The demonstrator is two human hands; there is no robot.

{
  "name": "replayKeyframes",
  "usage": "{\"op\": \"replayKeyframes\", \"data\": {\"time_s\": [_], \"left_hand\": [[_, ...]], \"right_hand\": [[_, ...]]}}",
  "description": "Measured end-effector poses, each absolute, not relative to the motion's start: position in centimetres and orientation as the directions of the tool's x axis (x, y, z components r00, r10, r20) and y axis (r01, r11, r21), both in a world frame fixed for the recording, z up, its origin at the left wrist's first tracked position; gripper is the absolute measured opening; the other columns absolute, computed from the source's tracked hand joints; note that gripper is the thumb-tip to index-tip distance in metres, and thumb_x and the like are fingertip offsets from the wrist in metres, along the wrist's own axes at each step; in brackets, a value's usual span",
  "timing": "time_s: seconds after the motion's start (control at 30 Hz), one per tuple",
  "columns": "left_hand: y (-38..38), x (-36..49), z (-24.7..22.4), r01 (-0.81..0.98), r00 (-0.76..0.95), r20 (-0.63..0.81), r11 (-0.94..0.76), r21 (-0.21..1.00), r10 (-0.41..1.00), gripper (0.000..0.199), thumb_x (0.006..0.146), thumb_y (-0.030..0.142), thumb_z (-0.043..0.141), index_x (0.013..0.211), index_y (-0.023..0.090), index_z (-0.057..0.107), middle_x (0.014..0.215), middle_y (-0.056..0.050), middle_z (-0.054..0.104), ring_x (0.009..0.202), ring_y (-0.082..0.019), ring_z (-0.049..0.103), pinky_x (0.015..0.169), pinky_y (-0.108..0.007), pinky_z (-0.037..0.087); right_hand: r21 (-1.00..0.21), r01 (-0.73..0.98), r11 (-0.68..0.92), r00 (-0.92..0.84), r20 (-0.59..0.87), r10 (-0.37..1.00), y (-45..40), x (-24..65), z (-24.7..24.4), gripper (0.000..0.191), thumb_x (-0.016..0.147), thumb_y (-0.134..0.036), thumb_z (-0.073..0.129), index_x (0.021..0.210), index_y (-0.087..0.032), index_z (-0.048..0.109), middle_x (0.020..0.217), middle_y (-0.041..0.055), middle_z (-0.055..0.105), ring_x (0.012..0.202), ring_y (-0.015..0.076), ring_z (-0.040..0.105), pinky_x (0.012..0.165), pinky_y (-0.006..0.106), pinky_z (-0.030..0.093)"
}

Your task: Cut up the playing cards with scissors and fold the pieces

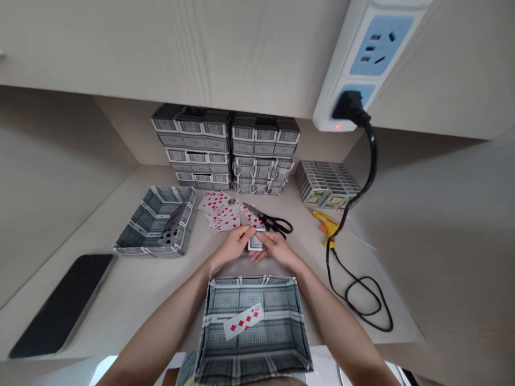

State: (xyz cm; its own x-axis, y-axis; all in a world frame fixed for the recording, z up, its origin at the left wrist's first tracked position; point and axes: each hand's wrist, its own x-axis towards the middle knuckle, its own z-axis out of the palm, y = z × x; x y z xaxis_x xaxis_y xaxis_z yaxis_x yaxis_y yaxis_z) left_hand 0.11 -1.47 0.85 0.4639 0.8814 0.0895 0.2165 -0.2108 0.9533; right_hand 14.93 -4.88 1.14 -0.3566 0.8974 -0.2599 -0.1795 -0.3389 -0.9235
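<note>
My left hand [235, 242] and my right hand [276, 247] meet at the middle of the desk, both closed on a small patterned playing card piece [256, 241], its back facing up. Whether it is one card or several, I cannot tell. Just beyond them lie black-handled scissors [273, 222] and spread face-up cards [223, 214] with red suits. Nearest me stands an open box made of cards [252, 294], with a six of diamonds piece [243, 320] lying inside. To the left, a second card box [149, 250] holds some loose cards [171, 228].
Stacked card boxes [201, 140] and card packs [328, 185] stand at the back. A yellow glue gun [329, 225] with a looping black cable [358, 281] is right; a black phone [62, 305] lies left. A power strip [362, 64] hangs above.
</note>
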Motion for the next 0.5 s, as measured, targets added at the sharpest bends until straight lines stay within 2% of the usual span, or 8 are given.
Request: {"op": "replayKeyframes", "data": {"time_s": [0.3, 0.43, 0.5], "left_hand": [[-1.5, 0.3, 0.7, 0.202, 0.445, 0.102, -0.211, 0.956, 0.89, 0.041, 0.081, 0.05, 0.037, 0.059, 0.016, 0.044, 0.054, 0.003, 0.043, 0.055, -0.009, 0.038, 0.055, -0.021, 0.034], [-1.6, 0.2, 0.8, 0.2, 0.455, 0.068, -0.177, 0.964, 0.888, 0.04, 0.082, 0.049, 0.037, 0.062, 0.016, 0.046, 0.052, 0.003, 0.046, 0.054, -0.01, 0.041, 0.054, -0.021, 0.035], [-1.6, 0.2, 0.8, 0.185, 0.47, 0.048, -0.151, 0.971, 0.881, 0.039, 0.082, 0.048, 0.037, 0.063, 0.015, 0.047, 0.053, 0.002, 0.048, 0.054, -0.01, 0.042, 0.053, -0.021, 0.036]], "right_hand": [[-0.925, -0.174, -0.337, -0.332, -0.267, 0.905, -4.8, 15.1, 1.2, 0.041, 0.068, -0.053, 0.059, 0.07, -0.013, 0.054, 0.049, 0.0005, 0.061, 0.045, 0.0173, 0.063, 0.044, 0.026, 0.05], [-0.891, -0.217, -0.398, -0.448, -0.271, 0.852, -5.0, 15.4, 1.8, 0.043, 0.071, -0.054, 0.056, 0.075, -0.012, 0.055, 0.056, 0.0031, 0.063, 0.047, 0.0154, 0.062, 0.047, 0.026, 0.051], [-0.874, -0.212, -0.437, -0.507, -0.285, 0.814, -5.1, 15.7, 1.9, 0.043, 0.071, -0.055, 0.056, 0.072, -0.012, 0.054, 0.056, 0.002, 0.061, 0.042, 0.0121, 0.057, 0.04, 0.023, 0.047]]}}
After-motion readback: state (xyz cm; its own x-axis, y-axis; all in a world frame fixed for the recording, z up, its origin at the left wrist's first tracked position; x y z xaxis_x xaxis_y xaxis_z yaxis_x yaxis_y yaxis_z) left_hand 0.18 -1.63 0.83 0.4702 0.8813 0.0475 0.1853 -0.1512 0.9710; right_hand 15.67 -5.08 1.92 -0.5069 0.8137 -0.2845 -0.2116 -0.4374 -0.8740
